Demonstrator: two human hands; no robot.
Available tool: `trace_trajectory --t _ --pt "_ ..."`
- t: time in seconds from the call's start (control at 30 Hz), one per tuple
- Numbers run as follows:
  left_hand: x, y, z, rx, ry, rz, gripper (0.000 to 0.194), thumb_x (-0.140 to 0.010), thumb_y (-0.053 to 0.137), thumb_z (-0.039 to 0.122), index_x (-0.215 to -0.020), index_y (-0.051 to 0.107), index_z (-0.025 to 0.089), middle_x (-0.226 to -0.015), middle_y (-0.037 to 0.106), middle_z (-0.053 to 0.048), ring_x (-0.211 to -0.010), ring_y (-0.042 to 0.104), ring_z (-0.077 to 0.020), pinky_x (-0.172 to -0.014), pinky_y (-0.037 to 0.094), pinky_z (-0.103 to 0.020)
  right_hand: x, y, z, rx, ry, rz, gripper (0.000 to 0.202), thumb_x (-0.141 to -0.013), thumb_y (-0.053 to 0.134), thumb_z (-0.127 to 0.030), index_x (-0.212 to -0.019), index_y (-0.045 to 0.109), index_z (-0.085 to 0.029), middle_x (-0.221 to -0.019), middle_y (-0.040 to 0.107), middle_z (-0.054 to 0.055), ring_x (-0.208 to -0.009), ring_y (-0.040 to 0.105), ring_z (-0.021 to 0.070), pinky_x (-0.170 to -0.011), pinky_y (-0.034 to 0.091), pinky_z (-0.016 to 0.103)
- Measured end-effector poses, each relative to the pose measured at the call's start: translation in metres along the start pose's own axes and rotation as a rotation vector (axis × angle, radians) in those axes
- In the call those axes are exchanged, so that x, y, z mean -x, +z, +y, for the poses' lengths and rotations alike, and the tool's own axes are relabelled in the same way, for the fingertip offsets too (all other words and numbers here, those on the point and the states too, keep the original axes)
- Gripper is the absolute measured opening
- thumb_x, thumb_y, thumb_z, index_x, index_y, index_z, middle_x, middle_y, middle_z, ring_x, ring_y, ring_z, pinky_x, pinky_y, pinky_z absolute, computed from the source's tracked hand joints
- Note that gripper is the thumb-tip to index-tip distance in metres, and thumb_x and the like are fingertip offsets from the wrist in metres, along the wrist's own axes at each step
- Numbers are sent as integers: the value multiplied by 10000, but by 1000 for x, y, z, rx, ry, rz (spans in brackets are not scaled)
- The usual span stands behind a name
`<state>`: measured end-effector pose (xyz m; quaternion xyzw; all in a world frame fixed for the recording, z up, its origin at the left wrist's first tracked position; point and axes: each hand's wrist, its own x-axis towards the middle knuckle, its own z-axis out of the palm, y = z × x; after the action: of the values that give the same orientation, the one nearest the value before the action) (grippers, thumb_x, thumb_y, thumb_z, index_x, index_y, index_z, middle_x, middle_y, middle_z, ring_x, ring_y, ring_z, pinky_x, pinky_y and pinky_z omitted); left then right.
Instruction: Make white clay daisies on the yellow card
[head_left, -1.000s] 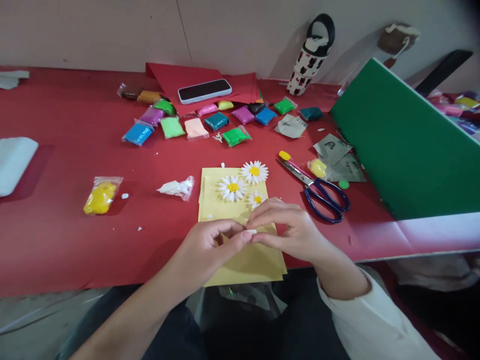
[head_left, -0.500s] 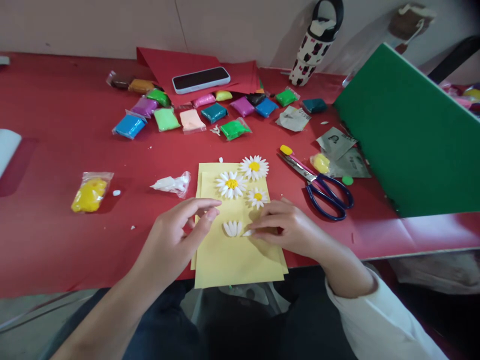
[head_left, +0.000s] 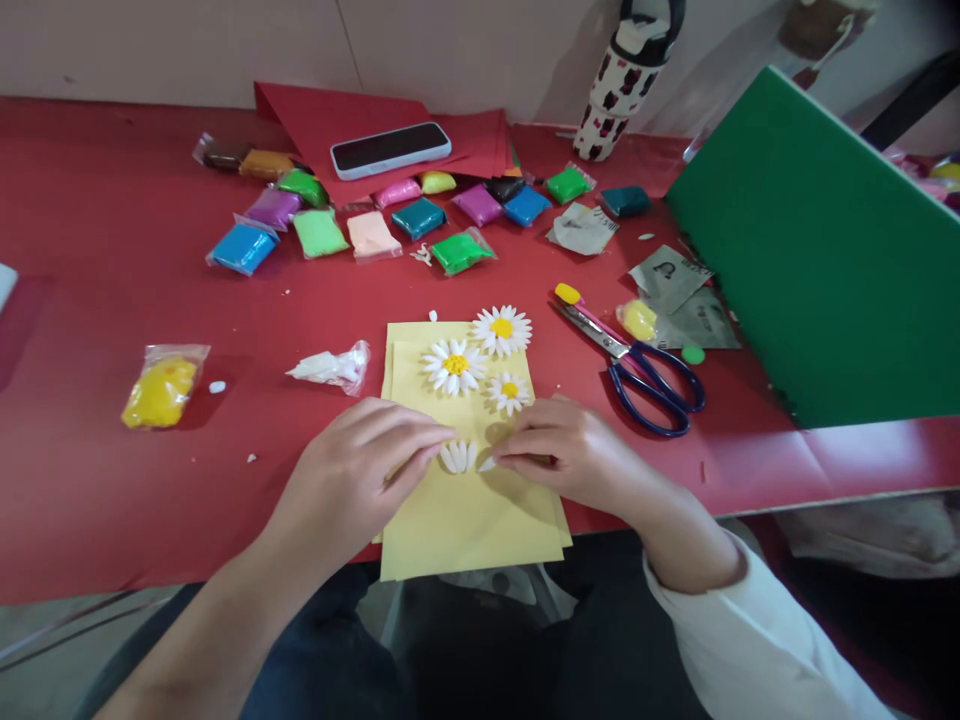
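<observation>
Yellow paper sheets [head_left: 472, 520] lie stacked on the red table, with three white clay daisies [head_left: 455, 366] with yellow centres on their upper part. Below the daisies sits a small fan of white clay petals [head_left: 458, 457]. My right hand [head_left: 559, 445] pinches one loose white petal [head_left: 487, 464] just right of the fan, low over the paper. At the fan's left edge is my left hand [head_left: 379, 455], thumb and fingertips drawn together; anything between them is hidden.
Scissors [head_left: 649, 385] and a yellow clay lump [head_left: 637, 319] lie at right. A bag of white clay [head_left: 331, 368] and a yellow clay packet [head_left: 165, 388] are at left. Coloured packets [head_left: 319, 233], a phone [head_left: 391, 150] and a tumbler [head_left: 621, 90] stand behind; a green board [head_left: 817, 260] leans at right.
My left hand has moved in to the petal fan and its thumb and fingers have come together. My right hand stays beside the fan with its petal. The view has shifted slightly.
</observation>
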<state>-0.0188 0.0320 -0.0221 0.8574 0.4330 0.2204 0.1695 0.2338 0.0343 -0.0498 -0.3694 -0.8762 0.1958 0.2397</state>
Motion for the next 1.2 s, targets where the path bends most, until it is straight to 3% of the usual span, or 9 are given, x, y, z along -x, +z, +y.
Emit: trace_trajectory --t 0.1,0.27,1.03,1.2 --pt "1 5 -5 -42 151 -61 199 -941 514 238 -1022 695 254 -1021 725 -13 -968 626 -183 -858 493 -334 -1 1 -1 -13 -36 5 200 -932 561 -296 -872 738 -225 -809 711 47 -781 646 153 -684 445 294" --pt "2 12 -8 -60 240 -105 175 -937 540 217 -1027 686 251 -1058 712 5 -973 596 -174 -838 491 -329 -2 4 -1 9 -48 4 186 -935 551 -254 -883 729 -236 -817 715 25 -788 647 147 -684 435 295" --pt "2 15 -6 -121 286 -97 190 -944 522 199 -1052 672 247 -1020 703 -3 -953 595 -168 -803 478 -322 -7 4 -6 97 -36 12 207 -941 533 -257 -877 730 -237 -851 734 28 -790 650 154 -687 430 302" --pt "2 15 -6 -127 278 -99 181 -952 512 206 -1015 679 230 -1012 705 -13 -952 591 -179 -800 483 -330 -6 3 -5 43 -28 19 164 -931 551 -259 -961 710 -230 -878 732 30 -817 655 151 -703 445 292"
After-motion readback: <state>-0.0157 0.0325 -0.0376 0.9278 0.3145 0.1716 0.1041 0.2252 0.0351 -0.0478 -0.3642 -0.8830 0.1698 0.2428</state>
